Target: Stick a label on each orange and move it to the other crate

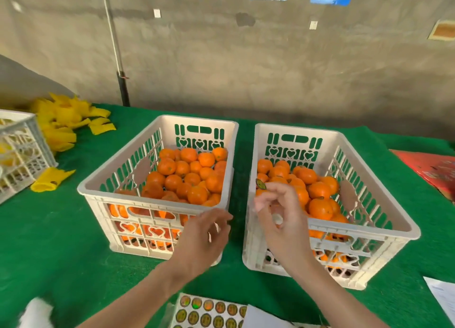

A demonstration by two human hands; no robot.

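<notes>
**Labelling station: label in the right grip, over the right crate**

1. Right grip (278,212): raised above the near-left corner of the right crate (364,226). My fingertips pinch one small round label (261,184), dark with a yellow centre, and hold it up above the fruit. The label touches no orange.

2. Left grip (206,236): holds nothing that I can see. The fingers are loosely curled, and the grip hovers by the near-right corner of the left crate (197,119), close to the gap between the two crates.

3. Crates: two white slotted plastic crates stand side by side on the green worktop (61,241), near each other with a narrow strip of green between them. Both carry fruit. The left load of oranges (189,175) is heaped toward the far and right side. The right load of oranges (317,189) fills most of its floor. At this range I cannot tell which fruit already bears a label.

4. Label sheet (211,313): it lies flat at the near edge of the worktop, below my forearms, with rows of round labels still on it.

5. Other items: a pile of yellow foam sleeves (64,120) at far left, a third white crate (19,155) beside it, a red printed sheet (433,170) at right, and a white paper (443,295) at near right.
</notes>
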